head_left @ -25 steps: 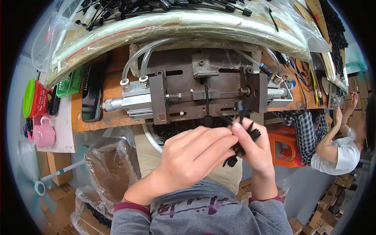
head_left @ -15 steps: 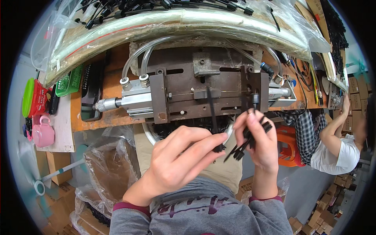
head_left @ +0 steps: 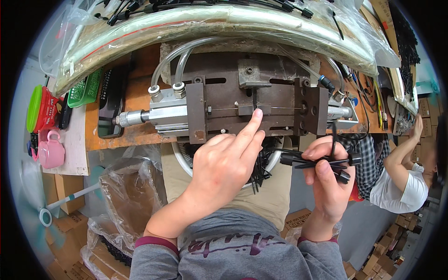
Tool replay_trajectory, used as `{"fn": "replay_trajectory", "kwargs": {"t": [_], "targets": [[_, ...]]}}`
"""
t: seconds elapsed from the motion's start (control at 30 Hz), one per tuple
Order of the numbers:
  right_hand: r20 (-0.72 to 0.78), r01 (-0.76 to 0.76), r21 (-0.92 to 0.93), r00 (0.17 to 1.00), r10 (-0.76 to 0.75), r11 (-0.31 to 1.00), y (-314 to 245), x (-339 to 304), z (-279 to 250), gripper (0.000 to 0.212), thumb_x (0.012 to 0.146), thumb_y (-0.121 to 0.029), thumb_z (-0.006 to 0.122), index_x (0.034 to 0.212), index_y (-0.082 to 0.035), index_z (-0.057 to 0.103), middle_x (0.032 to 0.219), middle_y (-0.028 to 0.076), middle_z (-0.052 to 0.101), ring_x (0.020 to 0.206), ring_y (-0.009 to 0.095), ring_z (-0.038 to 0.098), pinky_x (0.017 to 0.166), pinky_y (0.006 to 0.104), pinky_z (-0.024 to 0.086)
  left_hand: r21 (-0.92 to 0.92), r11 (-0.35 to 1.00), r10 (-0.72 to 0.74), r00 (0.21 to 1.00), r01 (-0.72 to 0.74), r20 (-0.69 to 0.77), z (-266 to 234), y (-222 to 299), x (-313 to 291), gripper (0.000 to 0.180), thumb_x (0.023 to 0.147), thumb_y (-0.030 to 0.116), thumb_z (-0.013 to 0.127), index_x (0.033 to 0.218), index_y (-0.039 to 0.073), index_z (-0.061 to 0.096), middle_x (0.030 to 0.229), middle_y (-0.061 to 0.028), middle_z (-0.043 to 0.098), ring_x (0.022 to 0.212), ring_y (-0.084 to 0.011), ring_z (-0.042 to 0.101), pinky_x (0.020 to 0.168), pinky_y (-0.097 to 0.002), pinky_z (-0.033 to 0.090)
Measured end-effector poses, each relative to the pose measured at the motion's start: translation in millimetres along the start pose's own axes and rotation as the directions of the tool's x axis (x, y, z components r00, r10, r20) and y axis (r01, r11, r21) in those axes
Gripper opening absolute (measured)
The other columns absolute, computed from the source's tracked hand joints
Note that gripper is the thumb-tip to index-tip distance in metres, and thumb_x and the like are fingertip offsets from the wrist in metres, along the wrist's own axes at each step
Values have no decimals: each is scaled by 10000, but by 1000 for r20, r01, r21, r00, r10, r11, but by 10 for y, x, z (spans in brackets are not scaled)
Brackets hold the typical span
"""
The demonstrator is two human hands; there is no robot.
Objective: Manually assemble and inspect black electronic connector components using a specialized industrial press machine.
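My left hand [head_left: 224,163] reaches over the fixture with its index finger stretched out and the other fingers loosely bent. That fingertip rests on the small grey block [head_left: 245,110] at the middle of the brown metal fixture [head_left: 224,123]. A thin black strip [head_left: 255,97] runs from the block up to the bracket behind it. My right hand [head_left: 330,186], right of the fixture and nearer to me, is closed round a bunch of black plastic strips [head_left: 322,162] with thick heads, which stick out both ways. Their exact kind I cannot make out.
Air cylinders [head_left: 169,114] with clear hoses flank the fixture. Below it, a white-rimmed container [head_left: 181,158] of black pieces sits at my lap. A plastic-covered shelf edge [head_left: 224,25] bears more strips. A pink cup [head_left: 50,153] stands left; a co-worker [head_left: 396,186] sits right.
My left hand has set a black strip into the fixture's middle and now touches the block with one finger. My right hand has moved right with its bunch, turning it more level.
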State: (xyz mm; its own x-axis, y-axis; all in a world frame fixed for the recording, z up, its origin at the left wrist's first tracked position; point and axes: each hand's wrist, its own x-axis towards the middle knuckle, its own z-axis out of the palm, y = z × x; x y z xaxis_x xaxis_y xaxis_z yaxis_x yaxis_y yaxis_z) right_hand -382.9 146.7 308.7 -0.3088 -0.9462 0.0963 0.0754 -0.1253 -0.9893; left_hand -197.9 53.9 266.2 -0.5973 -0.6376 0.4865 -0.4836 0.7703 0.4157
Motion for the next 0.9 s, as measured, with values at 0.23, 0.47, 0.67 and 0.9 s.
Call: {"fn": "replay_trajectory", "kwargs": {"t": [0.23,0.47,0.67,0.9], "targets": [[-46,-101,115,993,107,988,95,23,82,137,935,-49,661,1001,71,655,971,164,656,638,132,615,580,248,482,-320,947,-69,985,16,-155,-80,19,-7,374,695,115,851,1039,23,734,1162,-131,725,751,-209,700,666,-284,552],[98,-255,360,967,236,897,184,89,78,177,985,-124,638,983,49,601,922,168,671,554,111,553,496,213,440,-630,776,25,1000,-15,7,-281,93,24,396,674,86,864,1053,37,761,1106,-125,730,908,-271,707,768,-348,561],[183,-322,418,946,268,850,202,114,104,166,1016,-132,588,985,30,612,914,160,672,531,105,545,477,204,430,-579,813,64,998,-58,-10,-252,71,-18,418,655,121,870,1063,103,783,1123,-90,707,912,-243,690,762,-354,552],[201,-323,438,945,259,839,226,124,143,212,1043,-172,543,993,25,605,919,169,672,523,95,514,488,191,411,-506,852,145,989,-137,-25,-317,68,-66,329,634,150,883,951,109,804,1026,-33,712,810,-195,677,718,-322,539]]}}
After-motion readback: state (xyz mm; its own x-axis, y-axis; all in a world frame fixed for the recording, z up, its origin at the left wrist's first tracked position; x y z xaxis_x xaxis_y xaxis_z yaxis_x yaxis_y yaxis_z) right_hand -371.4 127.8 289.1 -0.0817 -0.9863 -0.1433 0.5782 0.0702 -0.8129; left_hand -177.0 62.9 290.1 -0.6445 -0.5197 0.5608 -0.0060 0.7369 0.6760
